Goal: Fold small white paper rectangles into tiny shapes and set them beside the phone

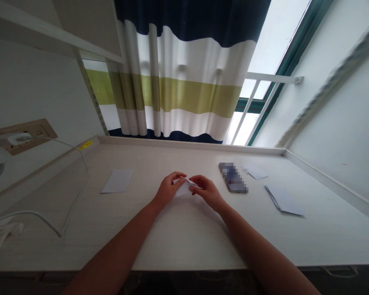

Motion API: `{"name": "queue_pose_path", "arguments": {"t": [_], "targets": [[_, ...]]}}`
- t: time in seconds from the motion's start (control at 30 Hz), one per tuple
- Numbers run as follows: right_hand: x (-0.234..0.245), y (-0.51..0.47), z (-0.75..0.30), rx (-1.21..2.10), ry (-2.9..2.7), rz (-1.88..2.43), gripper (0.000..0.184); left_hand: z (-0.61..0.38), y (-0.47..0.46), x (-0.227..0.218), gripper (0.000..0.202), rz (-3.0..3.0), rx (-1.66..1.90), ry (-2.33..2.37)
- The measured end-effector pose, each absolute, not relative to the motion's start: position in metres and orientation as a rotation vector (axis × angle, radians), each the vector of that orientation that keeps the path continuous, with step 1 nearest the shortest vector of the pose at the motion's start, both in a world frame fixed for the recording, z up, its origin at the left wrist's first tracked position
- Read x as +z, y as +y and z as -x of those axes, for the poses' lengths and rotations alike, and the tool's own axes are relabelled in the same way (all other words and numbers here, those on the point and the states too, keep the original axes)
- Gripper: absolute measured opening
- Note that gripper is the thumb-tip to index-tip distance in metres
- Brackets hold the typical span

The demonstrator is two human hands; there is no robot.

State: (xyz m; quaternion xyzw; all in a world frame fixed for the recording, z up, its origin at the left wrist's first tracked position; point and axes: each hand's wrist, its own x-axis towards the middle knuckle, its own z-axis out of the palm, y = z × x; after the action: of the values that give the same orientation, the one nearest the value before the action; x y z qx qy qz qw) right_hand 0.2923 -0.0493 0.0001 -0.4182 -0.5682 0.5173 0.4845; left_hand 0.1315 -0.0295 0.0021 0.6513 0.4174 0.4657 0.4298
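Observation:
Between my two hands is a small white sheet of paper (pixel 182 190), partly folded, held just over the middle of the desk. My left hand (pixel 169 189) pinches its left side, thumb on top. On the right side my right hand (pixel 206 191) grips the paper with thumb and fingers, near its upper right edge. The fingers cover parts of the sheet, so its full shape is hidden.
A flat white paper (pixel 117 181) lies to the left. On the right are a phone (pixel 233 178), a loose paper (pixel 257 171) and a stack of folded papers (pixel 284 200). A white cable (pixel 76 196) runs across the desk's left side. Raised rims edge the desk (pixel 184 241).

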Motion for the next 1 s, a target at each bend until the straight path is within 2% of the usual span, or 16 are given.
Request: {"name": "queue_pose_path", "arguments": {"t": [0.1, 0.2, 0.37, 0.47, 0.67, 0.87, 1.0], "targets": [[0.0001, -0.0473, -0.2930, 1.185, -1.327, 1.066, 0.020, -0.1335, -0.0288, 0.0002, 0.020, -1.535, 1.089, 0.987], [-0.0003, -0.0464, -0.2933, 1.127, -1.245, 1.083, 0.020, -0.1360, -0.0286, -0.0028, 0.018, -1.510, 1.035, 0.957], [-0.0011, -0.0476, -0.2910, 1.301, -1.233, 1.086, 0.030, -0.1365, -0.0268, -0.0055, 0.018, -1.445, 1.141, 0.995], [-0.0023, -0.0463, -0.2911, 1.331, -1.216, 1.053, 0.029, -0.1361, -0.0266, -0.0052, 0.019, -1.360, 1.153, 0.994], [-0.0068, -0.0426, -0.2954, 1.165, -1.229, 0.990, 0.022, -0.1373, -0.0287, -0.0034, 0.025, -1.327, 1.118, 0.894], [-0.0075, -0.0429, -0.2943, 1.232, -1.254, 1.029, 0.030, -0.1380, -0.0295, -0.0025, 0.020, -1.295, 1.160, 0.963], [-0.0061, -0.0418, -0.2945, 1.215, -1.238, 1.051, 0.026, -0.1379, -0.0299, -0.0025, 0.022, -1.265, 1.143, 0.946]]}}
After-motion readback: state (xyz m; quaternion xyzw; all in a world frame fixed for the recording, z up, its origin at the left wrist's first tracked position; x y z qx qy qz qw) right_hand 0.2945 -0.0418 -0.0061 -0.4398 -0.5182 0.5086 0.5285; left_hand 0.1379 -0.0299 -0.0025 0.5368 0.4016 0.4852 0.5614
